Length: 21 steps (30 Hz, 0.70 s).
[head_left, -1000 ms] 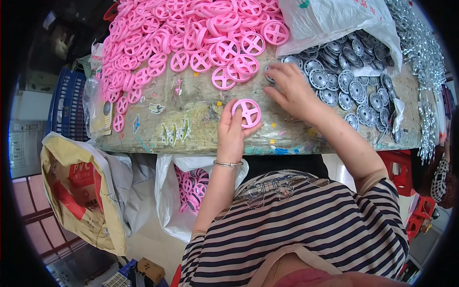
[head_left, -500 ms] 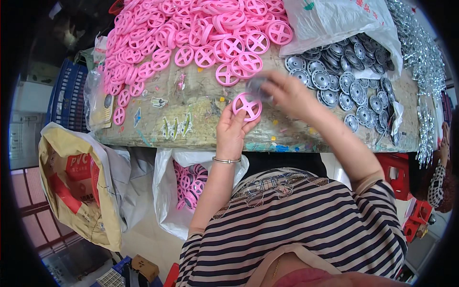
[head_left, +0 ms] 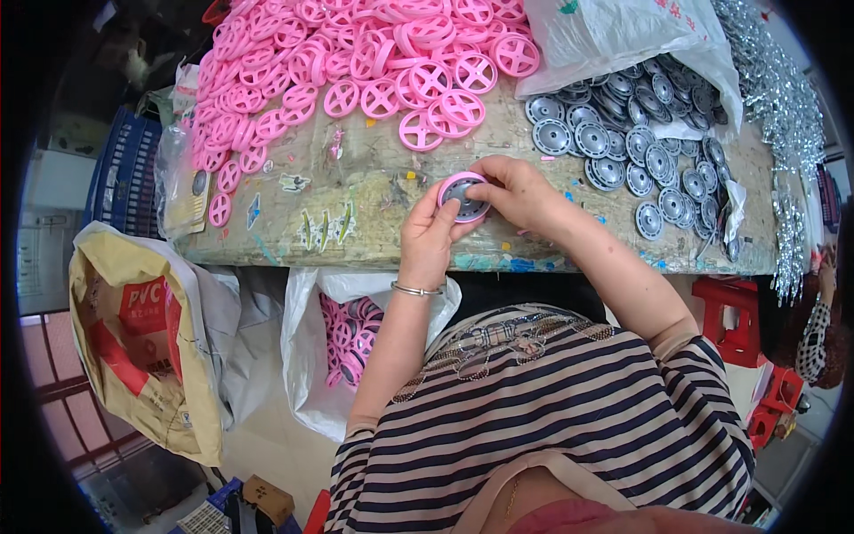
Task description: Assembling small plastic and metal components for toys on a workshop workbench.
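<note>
Above the table's near edge, my left hand [head_left: 429,233] grips a pink toy wheel [head_left: 443,190] by its rim, thumb on the front. A grey hubcap disc [head_left: 462,198] lies within the pink ring. Closed around the far right of the disc and wheel is my right hand [head_left: 514,194], its thumb and fingers on the grey piece; whether the disc is fully seated I cannot tell. Beyond my hands spreads a heap of pink four-spoked wheels [head_left: 365,53]. To the right lies a pile of grey hubcap discs [head_left: 654,151], partly under a white plastic bag [head_left: 614,44].
Below the table edge hangs a white sack [head_left: 307,392] holding pink wheels with grey discs [head_left: 351,343]. Left of it stands an open tan paper sack [head_left: 209,400]. Silver tinsel [head_left: 787,133] drapes at the right, with red stools [head_left: 725,311] below. Another person's arm [head_left: 814,329] shows at the far right.
My right hand has come down and left with the grey disc, which now sits against the pink wheel. My left hand still holds the wheel in about the same place.
</note>
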Motion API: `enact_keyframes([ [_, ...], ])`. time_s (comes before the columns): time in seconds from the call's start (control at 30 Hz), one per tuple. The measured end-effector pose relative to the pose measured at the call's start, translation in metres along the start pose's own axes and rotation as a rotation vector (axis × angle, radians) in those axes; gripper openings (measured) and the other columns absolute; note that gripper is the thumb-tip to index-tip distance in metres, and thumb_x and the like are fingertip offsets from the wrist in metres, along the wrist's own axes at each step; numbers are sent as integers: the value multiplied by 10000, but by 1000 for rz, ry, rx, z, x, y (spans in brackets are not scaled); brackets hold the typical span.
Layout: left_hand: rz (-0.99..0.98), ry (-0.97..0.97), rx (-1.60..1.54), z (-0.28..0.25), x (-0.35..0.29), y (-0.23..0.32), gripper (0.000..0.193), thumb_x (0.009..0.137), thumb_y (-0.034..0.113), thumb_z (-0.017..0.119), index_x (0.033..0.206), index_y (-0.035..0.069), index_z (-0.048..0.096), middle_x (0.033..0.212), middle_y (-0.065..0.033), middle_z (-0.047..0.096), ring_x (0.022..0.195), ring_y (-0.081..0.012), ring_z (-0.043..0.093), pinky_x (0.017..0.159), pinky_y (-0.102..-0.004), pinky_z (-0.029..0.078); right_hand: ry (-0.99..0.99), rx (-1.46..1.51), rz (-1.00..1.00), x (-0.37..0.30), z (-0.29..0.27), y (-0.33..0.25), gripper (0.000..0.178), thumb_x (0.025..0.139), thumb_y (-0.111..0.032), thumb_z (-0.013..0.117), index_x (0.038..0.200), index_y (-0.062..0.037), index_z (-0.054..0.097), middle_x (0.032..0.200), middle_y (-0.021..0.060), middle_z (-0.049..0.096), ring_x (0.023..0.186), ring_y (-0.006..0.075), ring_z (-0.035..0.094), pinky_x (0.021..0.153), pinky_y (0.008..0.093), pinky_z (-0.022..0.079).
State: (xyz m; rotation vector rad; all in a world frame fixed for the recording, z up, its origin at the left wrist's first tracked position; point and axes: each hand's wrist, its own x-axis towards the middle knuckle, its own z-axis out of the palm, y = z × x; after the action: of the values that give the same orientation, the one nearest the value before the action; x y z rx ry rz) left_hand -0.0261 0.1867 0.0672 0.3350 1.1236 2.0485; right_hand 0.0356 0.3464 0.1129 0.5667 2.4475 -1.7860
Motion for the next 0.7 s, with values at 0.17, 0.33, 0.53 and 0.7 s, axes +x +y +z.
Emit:
enact_keyframes([
  [0.17, 89, 74, 102, 1, -14, 3, 310, 979, 98, 445, 1253, -42, 482, 1175, -116, 551, 1013, -187, 593, 871, -337, 533, 41, 75, -191, 6, 4, 9, 246, 871, -168, 638, 1051, -2, 628, 832, 36, 641, 747, 92, 563, 696, 263, 482],
  [0.33, 358, 489, 748, -34, -68, 25, 298, 980, 148, 461, 1188, -46, 551, 1099, -94, 608, 983, -148, 570, 869, -275, 453, 414, -308, -516, 48, -16, 8, 310, 888, -214, 605, 1126, -16, 600, 974, 133, 639, 932, 238, 599, 834, 346, 478],
  [0.53, 176, 734, 1213, -136, -152, 49, 286, 982, 206, 471, 1048, -42, 597, 1003, -89, 621, 844, -142, 583, 743, -263, 468, 511, -715, -596, 95, -28, 24, 359, 864, -242, 609, 1157, -36, 587, 1072, 192, 615, 1028, 377, 547, 909, 423, 443],
  [0.7, 303, 959, 1299, -142, -161, 50, 296, 976, 223, 482, 1099, -35, 560, 1053, -118, 587, 880, -173, 591, 761, -274, 483, 472, -426, -246, 88, -51, -7, 385, 975, -311, 418, 1118, 6, 582, 975, 203, 649, 850, 366, 618, 774, 410, 499],
])
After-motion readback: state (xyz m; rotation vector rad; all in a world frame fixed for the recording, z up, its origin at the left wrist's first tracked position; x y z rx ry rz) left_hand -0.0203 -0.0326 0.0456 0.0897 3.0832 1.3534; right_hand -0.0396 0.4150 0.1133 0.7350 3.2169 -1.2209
